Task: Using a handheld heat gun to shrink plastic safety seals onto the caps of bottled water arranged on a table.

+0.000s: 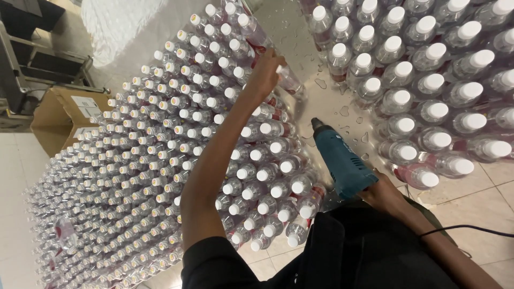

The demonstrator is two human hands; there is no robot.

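Observation:
My left hand [263,76] reaches forward and grips a clear water bottle [288,80] with a white cap at the edge of the big left block of bottles [160,144]. A teal heat gun [340,159] is gripped by my right hand [381,194], its dark nozzle pointing away toward the wet metal surface [337,104] between the two blocks. A black cord [471,229] trails from the gun across the floor to the right. My dark sleeve covers the lower middle of the view.
A second block of white-capped bottles [428,80] fills the upper right. Water drops lie on the metal strip. A cardboard box [64,118] and a metal frame [21,75] stand at the far left on a beige tiled floor [482,203].

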